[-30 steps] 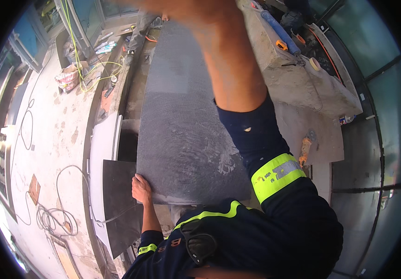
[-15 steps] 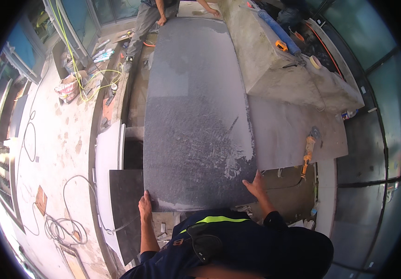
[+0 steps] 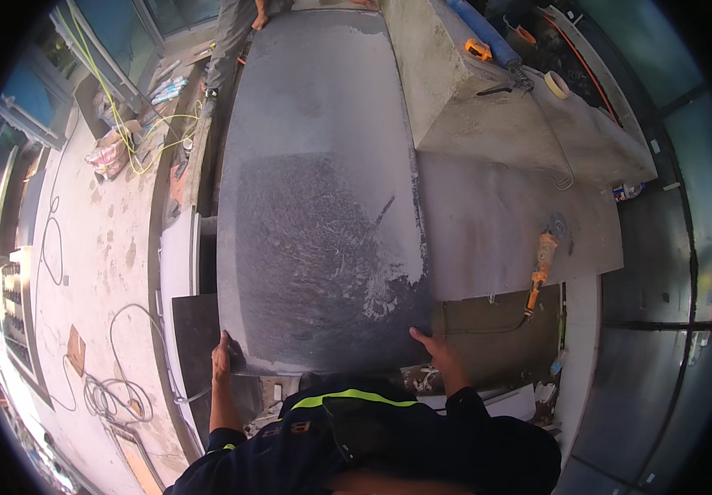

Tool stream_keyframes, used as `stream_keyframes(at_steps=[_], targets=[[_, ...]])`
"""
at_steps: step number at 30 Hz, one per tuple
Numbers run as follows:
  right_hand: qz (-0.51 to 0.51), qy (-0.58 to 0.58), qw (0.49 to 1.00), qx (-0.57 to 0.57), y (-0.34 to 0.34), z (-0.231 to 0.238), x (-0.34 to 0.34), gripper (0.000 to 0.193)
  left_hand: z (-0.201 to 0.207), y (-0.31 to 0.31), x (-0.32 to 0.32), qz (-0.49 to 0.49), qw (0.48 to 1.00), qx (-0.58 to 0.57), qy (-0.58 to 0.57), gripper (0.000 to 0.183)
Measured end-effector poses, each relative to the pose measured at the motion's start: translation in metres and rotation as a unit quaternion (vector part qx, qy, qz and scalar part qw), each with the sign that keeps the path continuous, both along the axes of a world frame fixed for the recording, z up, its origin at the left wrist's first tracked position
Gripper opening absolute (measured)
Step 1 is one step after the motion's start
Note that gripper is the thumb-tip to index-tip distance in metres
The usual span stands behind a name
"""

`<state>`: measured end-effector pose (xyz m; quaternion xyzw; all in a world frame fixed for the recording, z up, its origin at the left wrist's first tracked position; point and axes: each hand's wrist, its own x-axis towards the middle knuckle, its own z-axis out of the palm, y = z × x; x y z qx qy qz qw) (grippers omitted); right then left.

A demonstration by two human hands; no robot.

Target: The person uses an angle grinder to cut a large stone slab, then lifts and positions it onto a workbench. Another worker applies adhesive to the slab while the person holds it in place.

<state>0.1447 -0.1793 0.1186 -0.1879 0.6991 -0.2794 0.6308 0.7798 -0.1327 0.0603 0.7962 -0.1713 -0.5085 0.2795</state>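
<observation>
A long dark-grey stone slab point(image 3: 315, 223), its face smeared with pale dust, stretches away in front of me. My left hand point(image 3: 221, 359) grips the slab's near left corner, fingers curled round the edge. On the opposite near corner, my right hand point(image 3: 437, 346) holds the right edge, with the thumb on top and the fingers mostly hidden underneath. At the far end a co-worker's hand point(image 3: 261, 20) touches the slab's left corner. That person's other hand point(image 3: 364, 3) is partly cut off at the top.
A concrete block point(image 3: 488, 124) borders the slab's far right. An orange angle grinder point(image 3: 542, 262) lies on a grey sheet point(image 3: 488, 223) to the right. Left stand a dark panel point(image 3: 195, 330), a coiled cable point(image 3: 117, 400) and a crumpled bag point(image 3: 108, 155). Rubble point(image 3: 269, 392) lies below the near edge.
The slab has shifted slightly left, with both my hands still on its near corners. The view has shifted too, and less of the co-worker shows at the top.
</observation>
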Motion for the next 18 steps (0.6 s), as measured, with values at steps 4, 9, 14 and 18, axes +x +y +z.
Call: stream_keyframes(at_steps=[4, 9, 14, 18], targets=[[-0.003, 0.050, 0.997, 0.059, -0.001, -0.008, 0.000, 0.088, -0.001, -0.005, -0.011, 0.008, 0.999, 0.015, -0.048, 0.082], [-0.017, 0.048, 0.998, 0.039, 0.005, -0.005, -0.002, 0.085, -0.013, -0.010, -0.014, 0.037, 0.997, 0.052, -0.044, 0.092], [-0.026, 0.040, 0.999, 0.007, 0.003, 0.013, 0.010, 0.080, -0.009, -0.008, -0.013, 0.034, 0.998, 0.053, -0.012, 0.097], [-0.018, 0.072, 0.997, 0.003, 0.004, 0.037, 0.017, 0.078, -0.011, -0.010, -0.013, 0.030, 0.996, 0.067, -0.047, 0.099]])
